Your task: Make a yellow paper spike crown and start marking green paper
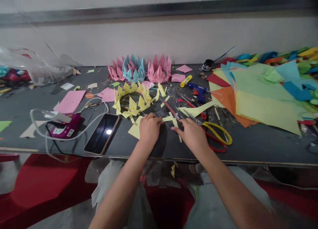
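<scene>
The dark table fills the middle of the view; read it as a clock centred between the 2 hands, with 12 at the wall. Largest on it is the pile of coloured sheets, toward 3 o'clock. The yellow paper crown stands near the left hand, at 10 o'clock. Scissors with red and yellow handles lie at 3 o'clock, just beside the right hand; a phone lies flat at 9.

The left hand has its fingers curled in close, thumb and forefinger at the 9 o'clock end of the crossed yellow strips; whether they pinch or merely press, I cannot tell. The right hand is part open, thumb and forefinger apart at the strips' 3 o'clock side, with nothing visibly clasped. Its forefinger is at the near end of a reddish stick pointing to 11 o'clock.

The strips, at the clock's centre, look like thin paper: very light, easily creased or torn, apt to slide on the tabletop. Flat fingertips near the crossing should steady them best; a light pinch at an end suits lifting. The stick looks stiffer and could be held mid-length.
</scene>
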The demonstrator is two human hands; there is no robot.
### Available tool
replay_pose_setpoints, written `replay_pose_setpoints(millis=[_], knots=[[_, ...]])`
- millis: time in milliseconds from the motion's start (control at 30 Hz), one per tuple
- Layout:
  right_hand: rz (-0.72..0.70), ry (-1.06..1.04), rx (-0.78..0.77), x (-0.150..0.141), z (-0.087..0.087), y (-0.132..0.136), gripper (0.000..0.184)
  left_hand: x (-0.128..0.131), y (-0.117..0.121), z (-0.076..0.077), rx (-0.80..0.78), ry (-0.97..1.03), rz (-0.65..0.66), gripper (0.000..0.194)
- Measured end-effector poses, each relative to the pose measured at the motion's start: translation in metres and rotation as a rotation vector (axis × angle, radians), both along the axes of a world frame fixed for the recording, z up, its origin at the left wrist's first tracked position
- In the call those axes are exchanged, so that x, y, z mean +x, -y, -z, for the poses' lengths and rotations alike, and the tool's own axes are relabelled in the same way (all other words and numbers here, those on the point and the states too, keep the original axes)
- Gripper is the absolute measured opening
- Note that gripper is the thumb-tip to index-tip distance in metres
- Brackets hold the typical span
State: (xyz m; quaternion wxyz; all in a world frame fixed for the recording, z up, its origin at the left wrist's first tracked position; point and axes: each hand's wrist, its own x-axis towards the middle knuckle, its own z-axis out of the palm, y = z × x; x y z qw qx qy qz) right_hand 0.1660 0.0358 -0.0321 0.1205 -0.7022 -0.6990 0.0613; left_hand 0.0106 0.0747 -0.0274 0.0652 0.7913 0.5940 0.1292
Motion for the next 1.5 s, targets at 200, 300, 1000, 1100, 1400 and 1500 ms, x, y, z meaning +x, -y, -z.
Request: replay_pose_setpoints(millis=[200,300,1000,1100,1400,1500], knots=[[-0.027,-0.161,0.076,0.003,0.012,-0.010,0.021,0.002,0.000,0.004,0.063,0.004,-0.020,0.018],[-0.031,-0.229,0.084,0.006,0.014,-0.012,0.018,0.004,0.000,0.010,0.151,-0.057,0.001,0.019],[0.041,-0.081,0.013,-0.002,0.012,-0.012,0.023,-0.001,0.007,-0.002,0.173,-0.084,-0.017,0.018],[-0.007,-0.224,0.032,0.005,0.000,0.000,0.020,-0.016,0.022,-0.026,-0.047,0.193,0.123,0.018],[-0.757,-0.275,-0.567,0.007,-0.029,0.075,0.022,-0.050,0.078,-0.043,-0.713,-0.153,0.716,0.019],[-0.839,-0.059,-0.572,-0.012,0.002,0.095,0.033,-0.054,0.091,-0.023,-0.590,-0.322,0.568,0.023]])
